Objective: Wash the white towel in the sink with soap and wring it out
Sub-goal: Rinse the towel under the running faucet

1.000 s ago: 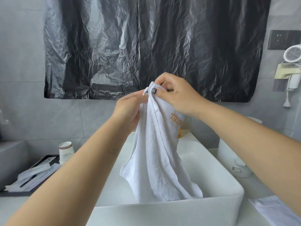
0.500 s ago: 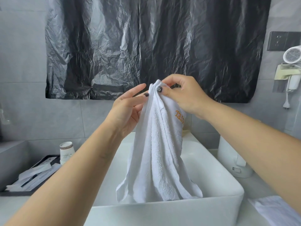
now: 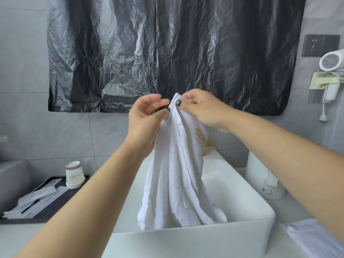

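Note:
The white towel, with orange embroidered lettering near its top, hangs in long folds above the white rectangular sink; its lower end drops inside the basin. My right hand pinches the towel's top edge between thumb and fingers. My left hand is right beside it on the left, its thumb and fingertips touching the towel's upper edge, fingers loosely curled. The tap and any soap are hidden behind the towel.
A stack of paper cups and a dark tray with sachets sit left of the sink. A white kettle stands to the right, another white cloth lies at front right. Black plastic sheeting covers the wall; a hairdryer hangs at right.
My left hand let go of the top corner, opened, then came back to the towel's upper edge. The towel hangs straighter and more gathered under my right hand.

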Demonstrator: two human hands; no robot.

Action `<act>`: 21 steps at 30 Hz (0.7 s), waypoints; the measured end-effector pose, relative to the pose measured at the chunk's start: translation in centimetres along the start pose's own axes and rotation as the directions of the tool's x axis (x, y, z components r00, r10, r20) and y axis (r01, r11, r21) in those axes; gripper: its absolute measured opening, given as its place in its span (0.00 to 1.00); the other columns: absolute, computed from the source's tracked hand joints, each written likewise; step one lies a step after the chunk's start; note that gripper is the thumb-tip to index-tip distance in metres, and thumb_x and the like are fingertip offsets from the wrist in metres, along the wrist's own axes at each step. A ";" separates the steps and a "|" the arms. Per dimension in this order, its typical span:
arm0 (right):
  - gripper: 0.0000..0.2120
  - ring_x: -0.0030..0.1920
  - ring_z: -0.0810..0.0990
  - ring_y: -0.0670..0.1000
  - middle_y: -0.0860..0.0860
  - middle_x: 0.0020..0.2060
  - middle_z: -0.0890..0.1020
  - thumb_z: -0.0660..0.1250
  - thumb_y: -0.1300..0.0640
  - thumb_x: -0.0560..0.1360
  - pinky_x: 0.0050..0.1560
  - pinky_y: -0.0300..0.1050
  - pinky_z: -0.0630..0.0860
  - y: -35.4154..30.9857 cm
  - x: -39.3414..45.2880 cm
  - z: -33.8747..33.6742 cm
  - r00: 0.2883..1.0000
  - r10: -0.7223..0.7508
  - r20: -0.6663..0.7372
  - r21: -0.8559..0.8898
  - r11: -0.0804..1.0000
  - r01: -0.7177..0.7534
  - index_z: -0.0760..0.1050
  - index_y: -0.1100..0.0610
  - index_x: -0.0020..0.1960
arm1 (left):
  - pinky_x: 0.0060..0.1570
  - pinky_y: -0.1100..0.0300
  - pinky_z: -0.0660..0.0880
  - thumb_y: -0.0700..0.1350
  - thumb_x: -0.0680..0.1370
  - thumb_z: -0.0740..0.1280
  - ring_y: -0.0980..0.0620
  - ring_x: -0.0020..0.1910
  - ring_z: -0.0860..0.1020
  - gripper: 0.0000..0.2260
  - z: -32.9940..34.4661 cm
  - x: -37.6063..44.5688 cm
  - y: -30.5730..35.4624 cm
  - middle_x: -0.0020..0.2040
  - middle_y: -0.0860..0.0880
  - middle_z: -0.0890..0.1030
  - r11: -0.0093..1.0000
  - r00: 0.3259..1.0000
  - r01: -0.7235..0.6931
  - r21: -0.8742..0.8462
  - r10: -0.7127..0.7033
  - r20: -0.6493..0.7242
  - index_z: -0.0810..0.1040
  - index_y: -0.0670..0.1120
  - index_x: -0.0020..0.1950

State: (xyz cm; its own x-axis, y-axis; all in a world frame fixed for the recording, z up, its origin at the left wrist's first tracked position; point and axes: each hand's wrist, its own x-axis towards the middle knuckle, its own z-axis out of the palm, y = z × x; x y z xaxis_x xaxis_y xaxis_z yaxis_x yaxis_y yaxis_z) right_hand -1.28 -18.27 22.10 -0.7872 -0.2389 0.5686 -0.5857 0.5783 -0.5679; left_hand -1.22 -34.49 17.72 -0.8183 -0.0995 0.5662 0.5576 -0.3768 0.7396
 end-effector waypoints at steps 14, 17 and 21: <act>0.08 0.45 0.71 0.48 0.49 0.44 0.74 0.58 0.55 0.81 0.40 0.39 0.66 0.9 2.6 -2.2 0.943 -0.061 -0.327 -0.131 0.991 0.019 0.71 0.59 0.53 | 0.37 0.62 0.70 0.31 0.74 0.65 0.54 0.37 0.75 0.16 -5.4 -2.9 -9.1 0.42 0.52 0.75 0.707 0.995 -0.093 0.701 0.043 0.088 0.65 0.51 0.43; 0.08 0.47 0.71 0.49 0.48 0.44 0.73 0.58 0.57 0.81 0.42 0.44 0.63 1.5 3.7 -3.3 0.938 -0.031 -0.345 -0.187 0.982 -0.036 0.71 0.61 0.55 | 0.36 0.68 0.71 0.29 0.74 0.61 0.53 0.45 0.78 0.16 -6.2 -3.1 -10.2 0.42 0.52 0.76 0.627 0.994 -0.096 0.773 0.016 0.111 0.64 0.51 0.40; 0.08 0.49 0.70 0.53 0.53 0.49 0.74 0.56 0.57 0.81 0.45 0.44 0.62 3.4 4.3 -5.3 0.911 0.039 -0.410 -0.233 0.961 -0.146 0.69 0.61 0.55 | 0.40 0.72 0.68 0.26 0.70 0.55 0.50 0.45 0.77 0.23 -7.1 -3.1 -10.9 0.44 0.52 0.78 0.516 0.979 -0.156 0.842 -0.035 0.203 0.74 0.55 0.37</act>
State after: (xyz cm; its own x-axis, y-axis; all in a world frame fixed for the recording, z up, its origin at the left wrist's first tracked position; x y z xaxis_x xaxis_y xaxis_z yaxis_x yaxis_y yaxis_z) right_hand -5.65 -13.20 25.79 -0.6606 0.1248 0.7403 -0.4031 0.7729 -0.4900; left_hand -5.72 -36.61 5.34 -0.7920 0.1023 0.6019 0.5331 0.5964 0.6000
